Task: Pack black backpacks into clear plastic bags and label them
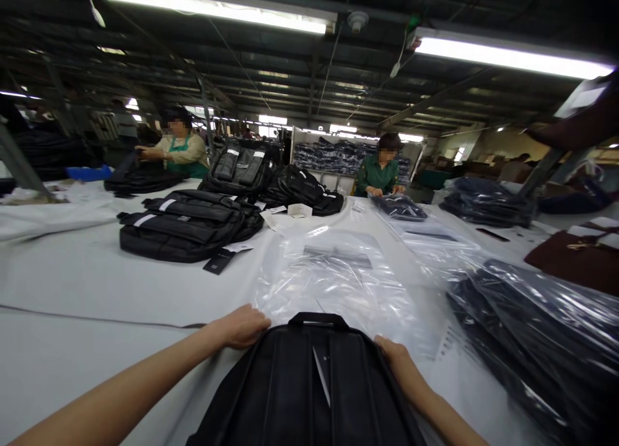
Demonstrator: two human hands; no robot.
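Note:
A black backpack lies on the white table right in front of me, its top handle pointing away. My left hand grips its upper left corner. My right hand holds the upper right corner. Just beyond the handle lies a clear plastic bag, flat on the table, with its near edge touching the backpack's top.
Black bags are stacked at the left middle of the table, more behind them. Backpacks wrapped in plastic are piled at the right. Two people in green work at the far side. A brown bag sits far right.

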